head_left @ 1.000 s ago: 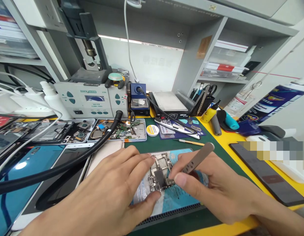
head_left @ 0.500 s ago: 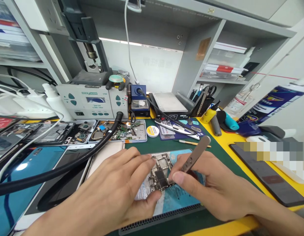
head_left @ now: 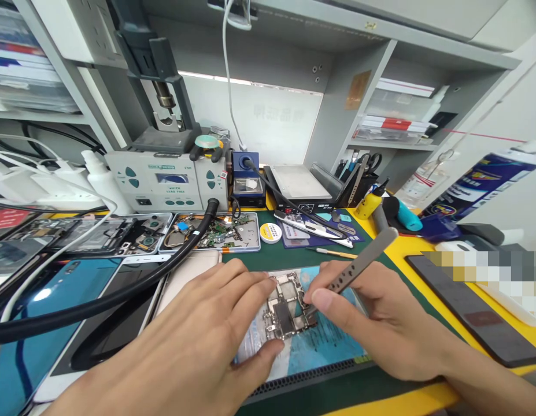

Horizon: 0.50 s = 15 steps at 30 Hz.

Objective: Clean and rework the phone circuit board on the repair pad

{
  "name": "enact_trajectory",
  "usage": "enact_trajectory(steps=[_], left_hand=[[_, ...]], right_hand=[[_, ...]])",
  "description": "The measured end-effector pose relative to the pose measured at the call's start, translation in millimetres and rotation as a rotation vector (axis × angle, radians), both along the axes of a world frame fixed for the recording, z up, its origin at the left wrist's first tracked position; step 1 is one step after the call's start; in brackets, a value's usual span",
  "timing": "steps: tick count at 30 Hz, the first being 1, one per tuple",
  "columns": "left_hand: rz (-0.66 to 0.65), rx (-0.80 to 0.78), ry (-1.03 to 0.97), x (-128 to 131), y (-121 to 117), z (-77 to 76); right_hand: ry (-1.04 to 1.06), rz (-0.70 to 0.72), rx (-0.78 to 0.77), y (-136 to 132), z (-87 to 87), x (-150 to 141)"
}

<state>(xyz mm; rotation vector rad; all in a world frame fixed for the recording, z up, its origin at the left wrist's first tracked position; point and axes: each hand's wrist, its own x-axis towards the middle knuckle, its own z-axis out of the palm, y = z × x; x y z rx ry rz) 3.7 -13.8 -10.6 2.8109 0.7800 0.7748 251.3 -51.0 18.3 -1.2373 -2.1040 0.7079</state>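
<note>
A phone circuit board (head_left: 285, 315) lies on a blue and white mat (head_left: 311, 355) in front of me. My left hand (head_left: 207, 323) is at the board's left side, fingers at its upper left edge and thumb by its lower left corner, steadying it. Between thumb and fingers of my right hand (head_left: 372, 318) is a pair of metal tweezers (head_left: 358, 263), slanting up to the right. Their tips reach the right part of the board; whether they pinch anything there I cannot tell.
A black hose (head_left: 163, 277) crosses the left side above phones (head_left: 94, 323). Behind stand a tray of small boards (head_left: 250, 231), a grey hot-air station (head_left: 167, 185) and a soldering iron stand (head_left: 246, 185). A long dark phone-like slab (head_left: 471, 312) lies right.
The tweezers tilt further to the right, and my right hand has shifted slightly, exposing more of the board's right part. My left hand stays nearly still.
</note>
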Motion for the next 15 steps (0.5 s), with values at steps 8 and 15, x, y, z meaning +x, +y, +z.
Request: enact_trajectory(steps=[8, 15], left_hand=[[0.040, -0.021, 0.027, -4.9, 0.0, 4.1], [0.027, -0.109, 0.043, -2.0, 1.2, 8.0]], right_hand=[[0.214, -0.028, -0.190, -0.2, -1.6, -1.2], [0.327, -0.011, -0.346, -2.7, -8.1, 0.7]])
